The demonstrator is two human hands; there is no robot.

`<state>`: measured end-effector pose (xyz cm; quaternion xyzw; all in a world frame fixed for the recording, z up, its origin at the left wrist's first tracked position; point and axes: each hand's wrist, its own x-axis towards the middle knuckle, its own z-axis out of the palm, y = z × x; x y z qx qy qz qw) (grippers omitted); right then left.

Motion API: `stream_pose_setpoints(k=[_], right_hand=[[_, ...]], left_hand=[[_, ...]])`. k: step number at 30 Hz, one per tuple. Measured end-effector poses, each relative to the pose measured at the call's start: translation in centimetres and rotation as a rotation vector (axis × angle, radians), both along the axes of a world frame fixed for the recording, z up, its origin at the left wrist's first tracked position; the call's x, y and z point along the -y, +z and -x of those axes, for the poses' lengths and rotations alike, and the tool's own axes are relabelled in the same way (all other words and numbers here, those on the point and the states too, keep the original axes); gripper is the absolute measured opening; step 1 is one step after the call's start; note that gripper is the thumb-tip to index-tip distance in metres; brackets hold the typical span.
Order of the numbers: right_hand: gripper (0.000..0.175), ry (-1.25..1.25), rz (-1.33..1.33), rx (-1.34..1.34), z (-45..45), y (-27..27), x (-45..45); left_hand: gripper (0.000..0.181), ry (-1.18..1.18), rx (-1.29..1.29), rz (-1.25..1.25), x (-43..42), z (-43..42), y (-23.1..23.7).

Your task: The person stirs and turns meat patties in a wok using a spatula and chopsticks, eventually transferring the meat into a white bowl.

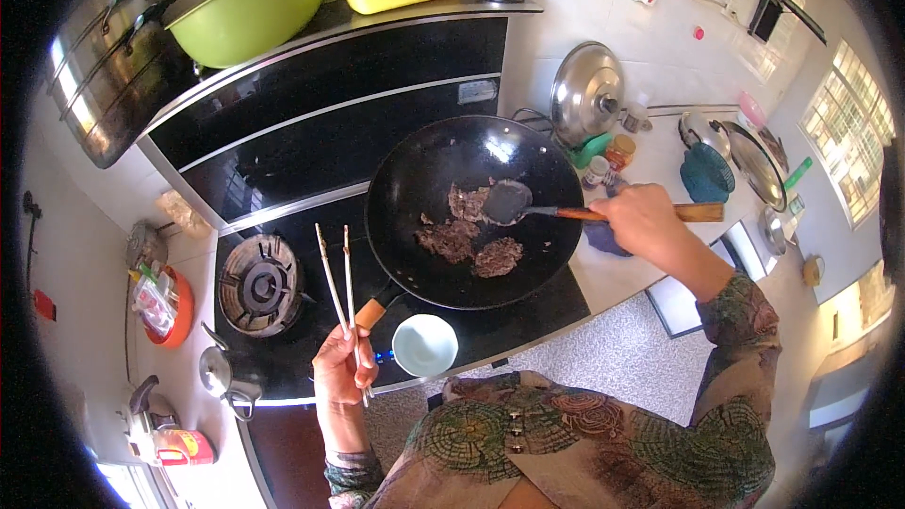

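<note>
My right hand (638,218) grips the wooden handle of a metal spatula (508,202), whose blade touches browned meat inside a black wok (544,261). The cooked meat (447,239) lies in several clumps around the wok's middle. Near the front edge of the stove, my left hand (344,362) holds a pair of chopsticks (339,283) with their tips pointing up and apart. Between that hand and the wok is the wok's orange-brown handle (370,312). A pale blue bowl (425,345) stands on the cooktop to the right of my left hand, its bottom in shade.
An uncovered gas burner (264,285) lies left of the wok. A small lidded metal pot (218,370) and an orange basket (182,307) stand farther left. Behind the wok's right side leans a metal lid (587,94), with jars (620,151) nearby. A green basin (251,10) sits above.
</note>
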<state>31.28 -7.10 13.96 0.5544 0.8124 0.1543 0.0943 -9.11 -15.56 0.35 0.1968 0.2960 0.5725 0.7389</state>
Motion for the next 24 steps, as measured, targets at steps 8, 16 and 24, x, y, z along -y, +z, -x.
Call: stream_pose_setpoints(k=[8,16,24], right_hand=[[0.018,-0.009,-0.089,0.094,1.1,-2.5,0.0],[0.025,-0.137,0.294,-0.609,-1.9,1.2,0.1],[0.034,-0.503,0.905,-1.607,-0.6,-6.2,-4.4]], left_hand=[[0.022,-0.012,0.002,-0.002,-0.3,-0.1,0.4],[0.022,0.023,-0.013,0.016,-0.2,0.8,-0.2],[0.020,-0.114,0.007,-0.051,-1.7,0.2,1.0]])
